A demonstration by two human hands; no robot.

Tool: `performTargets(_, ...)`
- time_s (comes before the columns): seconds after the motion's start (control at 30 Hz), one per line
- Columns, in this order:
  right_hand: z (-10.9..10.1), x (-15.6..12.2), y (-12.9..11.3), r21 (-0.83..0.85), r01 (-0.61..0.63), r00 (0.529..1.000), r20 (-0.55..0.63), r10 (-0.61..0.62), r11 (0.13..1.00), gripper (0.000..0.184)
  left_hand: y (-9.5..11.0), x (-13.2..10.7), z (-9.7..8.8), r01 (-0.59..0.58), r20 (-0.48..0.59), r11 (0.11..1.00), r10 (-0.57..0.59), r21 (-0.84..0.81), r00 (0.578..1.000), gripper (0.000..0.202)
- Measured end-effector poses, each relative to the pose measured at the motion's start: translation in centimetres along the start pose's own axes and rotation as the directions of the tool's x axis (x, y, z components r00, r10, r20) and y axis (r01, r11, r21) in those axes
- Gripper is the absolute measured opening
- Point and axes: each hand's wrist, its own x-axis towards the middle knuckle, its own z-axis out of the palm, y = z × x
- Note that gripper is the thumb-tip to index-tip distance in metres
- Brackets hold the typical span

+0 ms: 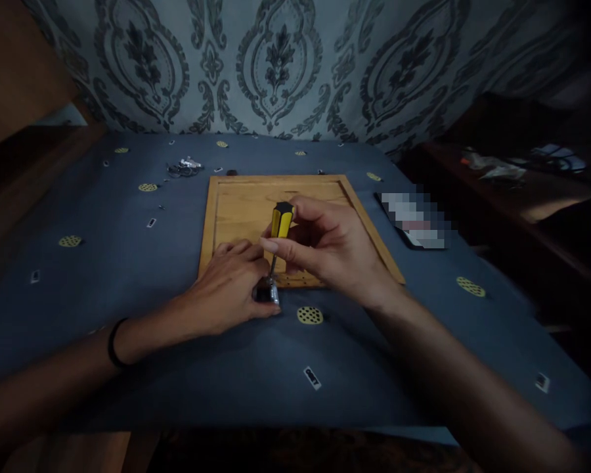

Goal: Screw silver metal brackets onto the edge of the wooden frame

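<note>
A rectangular golden-brown wooden panel with a raised border [241,210] lies flat on the tabletop [398,381], which is covered in dark blue cloth printed with yellow dotted ovals and small white labels. The panel is around the middle of the tabletop, its near edge well in from the tabletop's near edge.

The right hand [337,249] grasps a screwdriver with a faceted yellow-and-black handle [282,220], thumb on the near side and fingers curled behind. The screwdriver stands nearly upright, handle leaning slightly right, its thin metal shaft pointing down to a small shiny silver metal fitting [274,292] at the panel's near edge, left of that edge's middle. Whether the tip touches the fitting is too small to tell.

The left hand [229,282], with a thin black band [115,343] around its wrist, pinches the fitting between thumb and forefinger, its other fingers bent over the panel's near left corner area.

Toward the tabletop's far left corner lies a loose cluster of small silvery metal pieces [184,167]. Near the tabletop's right edge, beside the panel, rests a flat dark-edged rectangular object [414,223], its upper face pixelated.
</note>
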Motion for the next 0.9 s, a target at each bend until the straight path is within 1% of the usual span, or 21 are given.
performTargets(0.1,0.8,-0.7,0.3,-0.025,0.045,0.983,-0.176,-0.049,0.999,0.04,0.0,0.0,-0.1,-0.01,-0.003,1.0,0.01,-0.001,1.0,0.032)
performTargets(0.2,1.2,-1.4,-0.2,-0.031,0.113,0.927,-0.357,-0.116,0.993,0.038,0.1,0.1,-0.3,-0.006,-0.002,1.0,0.006,0.007,1.0,0.033)
performTargets(0.27,1.2,-1.6,-0.7,-0.036,0.139,0.899,-0.415,-0.142,0.99,0.036,0.2,0.1,-0.4,0.01,0.007,1.0,-0.01,0.017,1.0,0.035)
performTargets(0.37,1.2,-1.7,-0.8,-0.046,0.13,0.9,-0.413,-0.138,0.99,0.035,0.2,0.1,-0.4,0.013,0.005,1.0,-0.014,0.023,1.0,0.034)
performTargets(0.47,1.3,-1.7,-0.2,-0.057,0.118,0.918,-0.373,-0.131,0.991,0.034,0.1,0.1,-0.2,0.001,0.003,1.0,-0.001,0.012,1.0,0.033)
performTargets(0.6,1.4,-1.8,0.8,-0.091,0.109,0.932,-0.338,-0.134,0.99,0.031,0.1,0.1,-0.2,0.006,0.009,1.0,-0.006,0.005,1.0,0.031)
performTargets(0.73,1.4,-1.8,1.0,-0.116,0.092,0.929,-0.347,-0.127,0.989,0.033,0.3,0.1,-0.4,0.021,0.03,1.0,-0.021,0.009,0.999,0.033)
performTargets(0.8,1.4,-1.8,1.0,-0.112,0.089,0.929,-0.35,-0.123,0.99,0.035,0.3,0.2,-0.4,0.02,0.04,1.0,-0.021,0.013,0.999,0.033)
performTargets(0.9,1.5,-1.7,1.1,-0.072,0.089,0.94,-0.323,-0.108,0.993,0.036,0.3,0.2,-0.5,0.01,0.044,1.0,-0.011,0.015,0.999,0.033)
